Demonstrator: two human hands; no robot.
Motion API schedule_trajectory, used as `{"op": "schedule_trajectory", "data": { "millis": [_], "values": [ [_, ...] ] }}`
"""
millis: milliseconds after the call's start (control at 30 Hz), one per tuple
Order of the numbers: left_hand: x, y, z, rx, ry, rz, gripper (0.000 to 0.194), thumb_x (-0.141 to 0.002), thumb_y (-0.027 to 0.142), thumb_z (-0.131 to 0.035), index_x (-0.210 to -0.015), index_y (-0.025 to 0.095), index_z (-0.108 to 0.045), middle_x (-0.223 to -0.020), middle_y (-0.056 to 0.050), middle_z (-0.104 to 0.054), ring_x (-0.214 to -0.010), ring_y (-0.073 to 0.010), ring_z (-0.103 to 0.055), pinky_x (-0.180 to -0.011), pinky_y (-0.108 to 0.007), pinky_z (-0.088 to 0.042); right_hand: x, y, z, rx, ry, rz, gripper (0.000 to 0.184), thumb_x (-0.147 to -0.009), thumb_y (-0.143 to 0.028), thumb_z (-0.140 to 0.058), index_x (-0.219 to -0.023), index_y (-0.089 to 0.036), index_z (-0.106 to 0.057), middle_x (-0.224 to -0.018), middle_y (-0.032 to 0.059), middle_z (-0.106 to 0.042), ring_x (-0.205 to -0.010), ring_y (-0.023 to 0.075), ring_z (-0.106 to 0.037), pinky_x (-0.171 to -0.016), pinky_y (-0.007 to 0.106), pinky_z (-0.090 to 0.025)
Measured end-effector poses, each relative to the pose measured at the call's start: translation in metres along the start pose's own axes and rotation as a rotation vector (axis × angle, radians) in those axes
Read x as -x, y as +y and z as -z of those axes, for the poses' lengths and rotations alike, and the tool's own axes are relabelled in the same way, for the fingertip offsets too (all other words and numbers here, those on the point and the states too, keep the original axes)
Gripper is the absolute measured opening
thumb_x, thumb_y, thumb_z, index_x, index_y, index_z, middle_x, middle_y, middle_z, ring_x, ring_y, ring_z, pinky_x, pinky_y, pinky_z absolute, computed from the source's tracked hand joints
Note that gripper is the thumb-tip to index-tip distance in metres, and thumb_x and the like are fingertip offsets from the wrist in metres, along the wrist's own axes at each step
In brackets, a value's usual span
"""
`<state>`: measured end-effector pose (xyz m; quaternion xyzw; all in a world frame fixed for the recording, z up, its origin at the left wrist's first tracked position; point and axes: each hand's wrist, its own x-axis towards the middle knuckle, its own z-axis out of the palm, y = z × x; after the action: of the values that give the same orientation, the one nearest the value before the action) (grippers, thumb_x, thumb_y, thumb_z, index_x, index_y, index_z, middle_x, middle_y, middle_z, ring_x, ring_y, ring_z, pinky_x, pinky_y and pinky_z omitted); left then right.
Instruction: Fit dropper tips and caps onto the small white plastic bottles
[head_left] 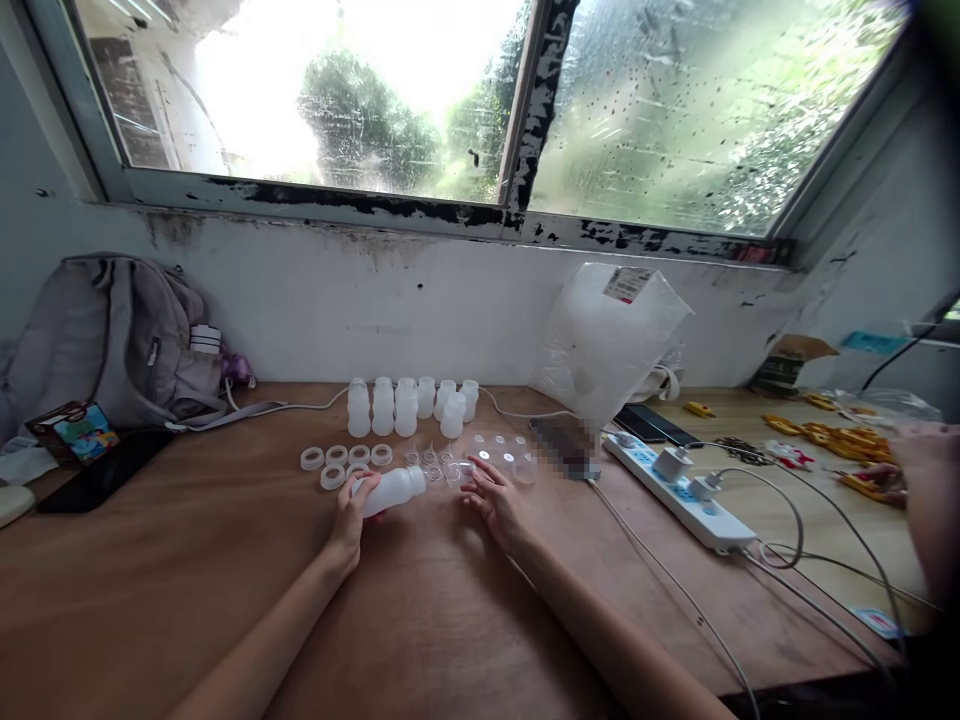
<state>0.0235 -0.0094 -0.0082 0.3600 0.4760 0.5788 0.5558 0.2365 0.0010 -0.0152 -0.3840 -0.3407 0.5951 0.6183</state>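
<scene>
My left hand [352, 515] is wrapped round a frosted white plastic bottle [394, 490], which leans over with its neck pointing right. My right hand [493, 502] is over the table with its fingers apart, its fingertips beside small clear plastic pieces [433, 462]. Whether they touch one of these is too small to tell. White rings [332, 477] lie in a group left of the held bottle. Behind them stand several upright frosted bottles [406, 408]. Clear round discs with pale centres [508, 457] lie just past my right hand.
A white power strip [679, 490] with plugs and cables lies at right. Behind it are a dark phone [656, 425] and a large clear plastic bag [607, 340]. A grey backpack [112, 340] sits at left. Another person's hand [889, 485] is near yellow items [847, 440] at far right.
</scene>
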Motion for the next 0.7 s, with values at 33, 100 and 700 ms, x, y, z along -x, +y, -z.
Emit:
{"op": "schedule_trajectory", "data": {
  "millis": [33, 100, 700],
  "values": [
    [-0.001, 0.0, 0.0, 0.006, 0.011, 0.006, 0.033, -0.063, 0.043, -0.059, -0.083, 0.018, -0.05, -0.063, 0.003, -0.054, -0.044, -0.0087, -0.051, -0.038, -0.017, -0.036, -0.002, 0.001, -0.002, -0.037, -0.002, -0.008, 0.039, -0.06, -0.023, -0.068, -0.097, -0.019, -0.058, -0.078, 0.0009, -0.056, -0.06, 0.0111, -0.056, -0.05, 0.023, -0.045],
    [-0.002, 0.001, 0.001, 0.004, 0.013, 0.02, 0.032, -0.062, 0.043, -0.059, -0.082, 0.019, -0.051, -0.063, 0.004, -0.054, -0.045, -0.0091, -0.051, -0.039, -0.018, -0.036, -0.003, 0.003, -0.004, -0.091, -0.012, -0.02, 0.038, -0.059, -0.02, -0.068, -0.096, -0.019, -0.058, -0.077, 0.0007, -0.056, -0.061, 0.0115, -0.056, -0.052, 0.024, -0.046],
    [0.008, 0.003, -0.007, -0.069, -0.089, 0.05, 0.028, -0.062, 0.04, -0.058, -0.079, 0.018, -0.053, -0.065, 0.002, -0.055, -0.05, -0.0107, -0.051, -0.039, -0.018, -0.036, 0.017, 0.002, -0.015, 0.175, -0.182, 0.049, 0.028, -0.064, -0.027, -0.067, -0.089, -0.018, -0.058, -0.095, 0.004, -0.058, -0.082, 0.0154, -0.055, -0.071, 0.028, -0.046]
  ]
}}
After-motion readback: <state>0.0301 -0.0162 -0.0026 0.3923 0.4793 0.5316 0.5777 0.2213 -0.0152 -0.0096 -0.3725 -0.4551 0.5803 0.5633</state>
